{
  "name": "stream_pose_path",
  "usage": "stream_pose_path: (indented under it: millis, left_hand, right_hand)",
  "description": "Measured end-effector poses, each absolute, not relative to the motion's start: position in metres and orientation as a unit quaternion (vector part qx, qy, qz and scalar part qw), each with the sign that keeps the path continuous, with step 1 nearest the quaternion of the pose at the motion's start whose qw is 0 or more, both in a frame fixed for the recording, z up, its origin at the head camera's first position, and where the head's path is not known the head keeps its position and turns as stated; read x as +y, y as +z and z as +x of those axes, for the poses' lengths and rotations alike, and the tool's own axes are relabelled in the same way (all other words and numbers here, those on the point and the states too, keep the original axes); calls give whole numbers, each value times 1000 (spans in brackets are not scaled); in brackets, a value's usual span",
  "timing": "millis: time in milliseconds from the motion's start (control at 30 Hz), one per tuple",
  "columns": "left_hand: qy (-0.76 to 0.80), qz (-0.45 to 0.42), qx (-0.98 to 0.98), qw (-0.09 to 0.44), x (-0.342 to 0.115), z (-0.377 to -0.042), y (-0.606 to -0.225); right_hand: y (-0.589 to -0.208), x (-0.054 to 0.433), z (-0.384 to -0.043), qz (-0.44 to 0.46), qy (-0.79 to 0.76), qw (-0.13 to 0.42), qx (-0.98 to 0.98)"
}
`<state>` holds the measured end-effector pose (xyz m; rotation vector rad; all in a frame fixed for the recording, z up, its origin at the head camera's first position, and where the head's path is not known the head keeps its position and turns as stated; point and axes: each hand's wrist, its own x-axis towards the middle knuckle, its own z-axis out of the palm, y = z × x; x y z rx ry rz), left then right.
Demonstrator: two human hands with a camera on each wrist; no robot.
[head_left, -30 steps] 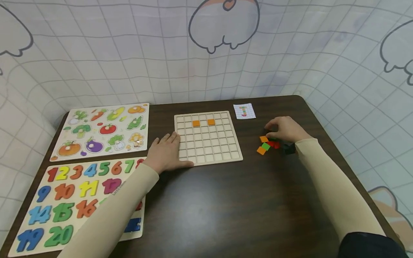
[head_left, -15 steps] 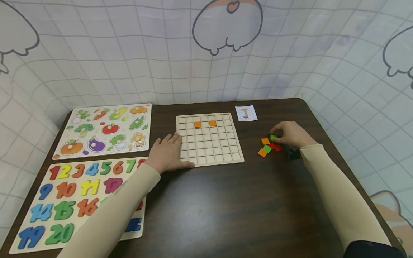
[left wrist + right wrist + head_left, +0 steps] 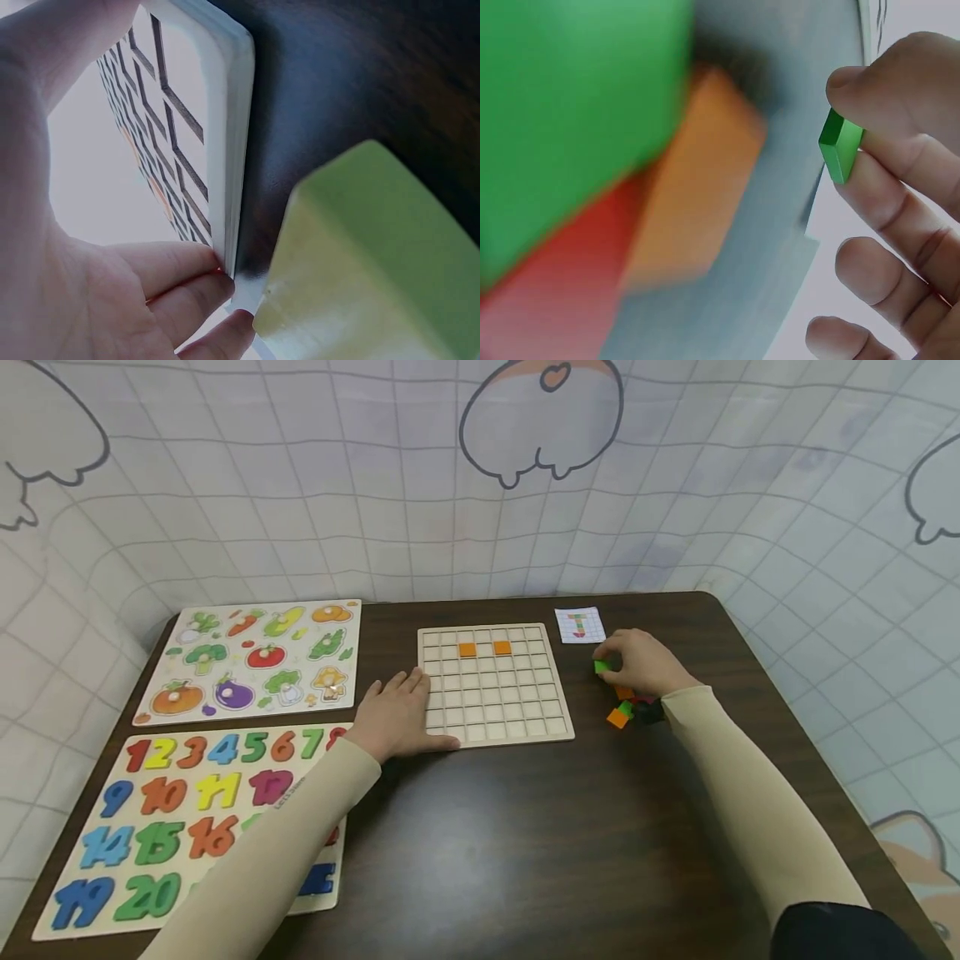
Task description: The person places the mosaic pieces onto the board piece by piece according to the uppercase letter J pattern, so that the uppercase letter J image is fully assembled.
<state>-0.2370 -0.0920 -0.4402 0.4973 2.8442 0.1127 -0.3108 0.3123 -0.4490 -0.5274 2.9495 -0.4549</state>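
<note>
My left hand point(image 3: 396, 717) rests against the left edge of a wooden grid board point(image 3: 528, 693), thumb along the near edge. In the left wrist view its fingertips touch the rim point(image 3: 225, 127). Two orange tiles point(image 3: 467, 650) sit apart in the board's upper rows. My right hand point(image 3: 643, 664) pinches a small green square tile point(image 3: 602, 667) between thumb and fingertips, clear in the right wrist view point(image 3: 840, 146). Below that hand lie loose tiles: orange point(image 3: 618, 718), green point(image 3: 626, 708), another orange point(image 3: 624, 692) and red ones partly hidden.
A small pattern card point(image 3: 580, 625) lies right of the board's top corner. At left are a vegetable puzzle board point(image 3: 247, 677) and a number puzzle board point(image 3: 191, 860), the latter partly under my left forearm. A patterned cloth wall point(image 3: 300, 527) stands behind the dark table point(image 3: 525, 843).
My right hand has picked the green tile from the pile and carried it leftward and slightly up, toward the card. The left hand stays on the board.
</note>
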Motion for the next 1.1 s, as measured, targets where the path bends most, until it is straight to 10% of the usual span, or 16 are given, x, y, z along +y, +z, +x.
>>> stream_pose_path:
  millis: [1100]
  left_hand:
    - [38, 167, 977, 129, -96, -239, -445]
  right_hand:
    - [-442, 158, -360, -259, -196, 67, 943]
